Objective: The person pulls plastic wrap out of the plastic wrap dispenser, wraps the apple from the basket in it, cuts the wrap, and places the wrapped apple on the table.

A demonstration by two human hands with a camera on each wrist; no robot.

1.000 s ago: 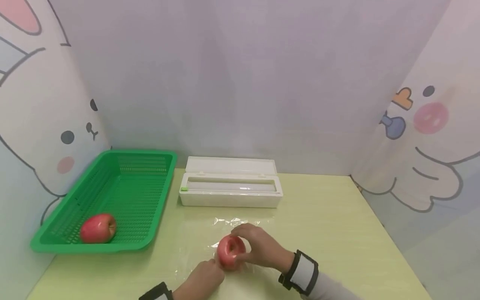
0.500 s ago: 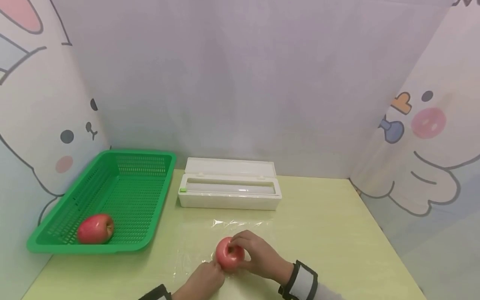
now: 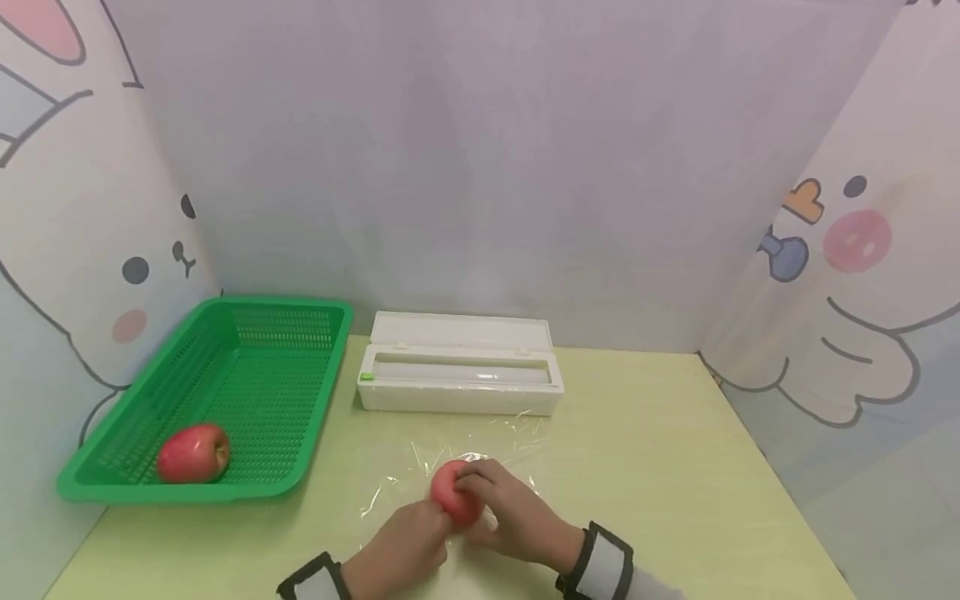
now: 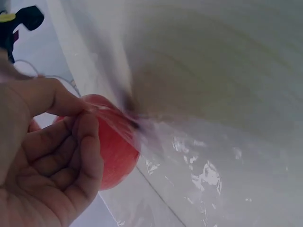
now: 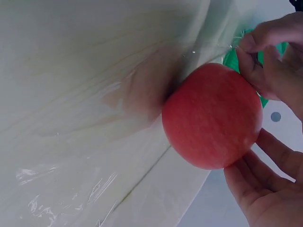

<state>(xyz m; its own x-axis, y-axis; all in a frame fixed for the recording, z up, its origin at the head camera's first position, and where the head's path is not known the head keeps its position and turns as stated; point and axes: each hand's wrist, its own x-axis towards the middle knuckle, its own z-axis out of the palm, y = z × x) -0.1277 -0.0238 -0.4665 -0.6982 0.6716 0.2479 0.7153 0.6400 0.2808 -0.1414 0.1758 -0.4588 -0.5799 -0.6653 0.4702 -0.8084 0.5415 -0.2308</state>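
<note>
On a sheet of clear cling film (image 3: 378, 492) spread over the table stands a red apple (image 3: 452, 493). My right hand (image 3: 521, 514) holds it, with fingertips over its top and the thumb low on its near side. Against the apple's left side, my left hand (image 3: 405, 537) has curled fingers. In the left wrist view, the thumb and forefinger of the left hand (image 4: 52, 156) pinch an edge of the film, which stretches up across the apple (image 4: 116, 158). The right wrist view has the right hand's fingers (image 5: 258, 177) touching the apple (image 5: 213, 118).
Behind the film sits a white cling film box (image 3: 461, 398) with its lid up and the roll visible. A green basket (image 3: 322, 400) at the left contains another red apple (image 3: 193, 454). Printed curtains (image 3: 450, 208) enclose the table (image 3: 660, 467) at back and sides.
My left hand has lifted the film's edge up against the apple, and the film has creased around it. The apple has shifted slightly away from me, with the right hand staying on it.
</note>
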